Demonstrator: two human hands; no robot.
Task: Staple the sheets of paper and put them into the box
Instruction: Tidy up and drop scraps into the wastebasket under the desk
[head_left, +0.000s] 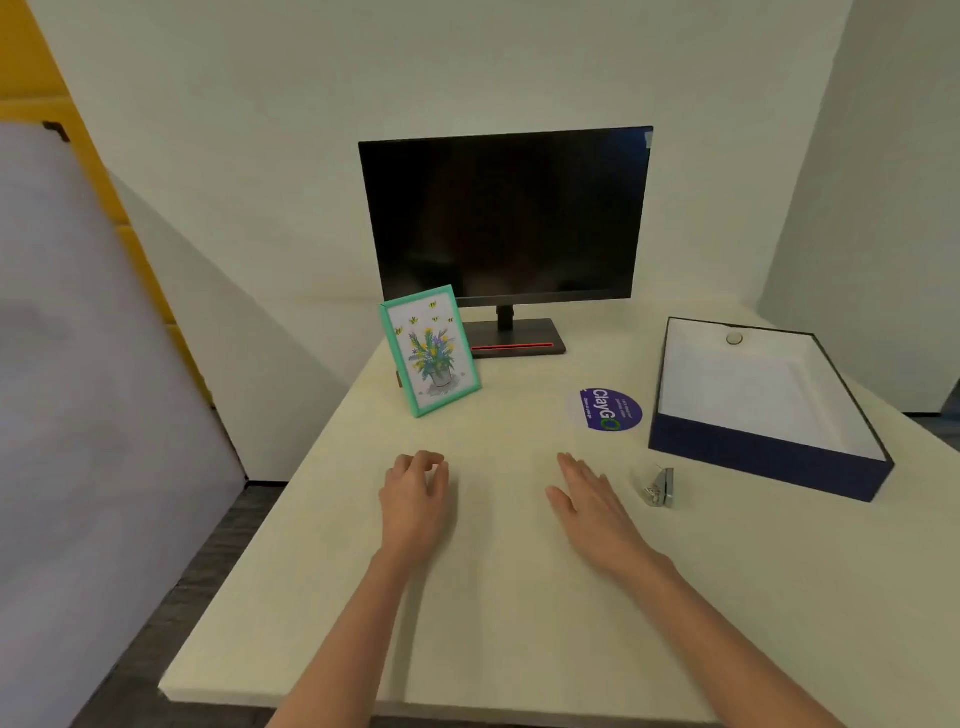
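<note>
Two bare forearms were in view: the slender left forearm (363, 623) and the slender right forearm (717, 623). Each was uncovered along its whole visible length, from the lower frame edge to the wrist. Each forearm tapered toward a narrow wrist and ended in a bare hand: the left hand (415, 496) and the right hand (589, 496). The fingers were slim, and the knuckle lines showed faintly. Fingernail detail was too blurred to tell. The upper arms and the rest of the body lay outside the frame.
</note>
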